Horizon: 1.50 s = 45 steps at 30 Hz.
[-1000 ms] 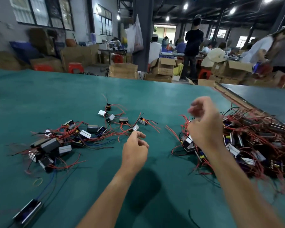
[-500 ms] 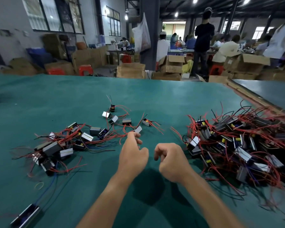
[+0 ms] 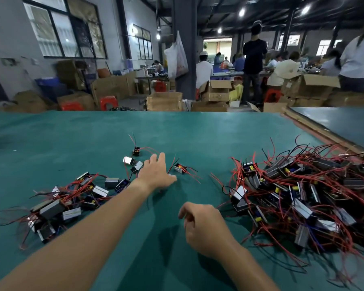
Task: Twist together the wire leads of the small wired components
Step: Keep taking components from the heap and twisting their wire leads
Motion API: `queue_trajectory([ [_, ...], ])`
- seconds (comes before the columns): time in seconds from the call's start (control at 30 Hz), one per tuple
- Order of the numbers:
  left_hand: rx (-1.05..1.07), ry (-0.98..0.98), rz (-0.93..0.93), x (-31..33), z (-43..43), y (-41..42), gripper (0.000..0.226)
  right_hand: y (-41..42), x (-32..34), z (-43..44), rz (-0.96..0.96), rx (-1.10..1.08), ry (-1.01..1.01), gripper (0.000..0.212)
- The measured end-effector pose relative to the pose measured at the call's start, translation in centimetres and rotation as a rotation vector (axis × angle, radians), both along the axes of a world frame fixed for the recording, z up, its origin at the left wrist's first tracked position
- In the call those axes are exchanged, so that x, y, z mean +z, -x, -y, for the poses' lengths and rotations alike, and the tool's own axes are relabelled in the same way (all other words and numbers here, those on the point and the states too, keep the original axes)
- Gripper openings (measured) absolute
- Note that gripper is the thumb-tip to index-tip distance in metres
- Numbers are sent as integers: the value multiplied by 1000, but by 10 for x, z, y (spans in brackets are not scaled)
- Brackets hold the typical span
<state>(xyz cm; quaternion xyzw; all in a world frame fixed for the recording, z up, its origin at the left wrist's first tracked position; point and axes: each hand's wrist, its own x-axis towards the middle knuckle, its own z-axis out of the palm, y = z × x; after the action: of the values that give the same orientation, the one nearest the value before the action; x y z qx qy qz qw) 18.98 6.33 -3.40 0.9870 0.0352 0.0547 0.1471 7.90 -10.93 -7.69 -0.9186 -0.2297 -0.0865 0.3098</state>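
Observation:
Small boxy wired components with red and black leads lie on the green table (image 3: 177, 131). A big tangled heap (image 3: 303, 192) sits at the right, a smaller spread (image 3: 72, 196) at the left. My left hand (image 3: 156, 175) reaches forward with straight fingers, flat over the table among loose components, just left of one component (image 3: 180, 168) with red leads. My right hand (image 3: 204, 225) hovers nearer to me with loosely curled fingers and holds nothing, just left of the big heap.
A second table (image 3: 345, 124) adjoins at the far right along a wooden edge. Beyond the table's far edge stand cardboard boxes (image 3: 164, 100), red stools, a pillar and several people at work. A single component (image 3: 136, 151) lies farther out.
My left hand has stretched forward and opened out over the loose components. My right hand came back from the big heap toward me and hangs lower, fingers loosened.

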Motion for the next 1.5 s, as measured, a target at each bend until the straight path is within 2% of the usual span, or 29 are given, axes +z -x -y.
queue_trajectory([
  [0.1,-12,-91,-144,-11,-7,-22,85,-1,3,1,33,25,11,31],
  [0.17,12,-148,-178,-14,-10,-32,76,-2,4,-1,59,26,18,29],
  [0.27,73,-250,-99,-14,-7,-42,57,0,3,0,67,17,5,30],
  [0.4,62,-254,-82,-20,4,-39,35,-4,0,7,83,-18,-18,36],
  [0.53,22,-65,-74,-22,14,-17,26,-7,-2,9,68,-67,-41,30],
  [0.63,-5,351,-141,-10,32,11,40,-10,-1,12,58,-174,-85,23],
  [0.7,-49,623,-205,-3,40,37,41,-11,2,15,4,-235,-162,21],
  [0.73,-74,700,-239,-1,41,49,38,-11,3,16,-34,-252,-194,24],
  [0.83,-112,787,-311,-1,36,85,22,-14,4,18,-117,-284,-106,30],
  [0.97,-77,953,-169,-16,25,116,14,-15,5,21,-173,-237,13,38],
  [1.07,-31,981,-91,-23,19,125,7,-12,6,20,-156,-177,34,33],
  [1.23,-37,903,9,-23,10,126,21,-11,4,21,-138,-151,125,19],
  [1.33,-20,870,71,-21,3,122,24,-15,4,23,-109,-187,79,10],
  [1.4,-38,846,67,-21,-1,121,27,-15,4,19,-70,-213,13,15],
  [1.5,-99,862,30,-22,-1,123,30,-13,-1,12,-18,-286,18,40],
])
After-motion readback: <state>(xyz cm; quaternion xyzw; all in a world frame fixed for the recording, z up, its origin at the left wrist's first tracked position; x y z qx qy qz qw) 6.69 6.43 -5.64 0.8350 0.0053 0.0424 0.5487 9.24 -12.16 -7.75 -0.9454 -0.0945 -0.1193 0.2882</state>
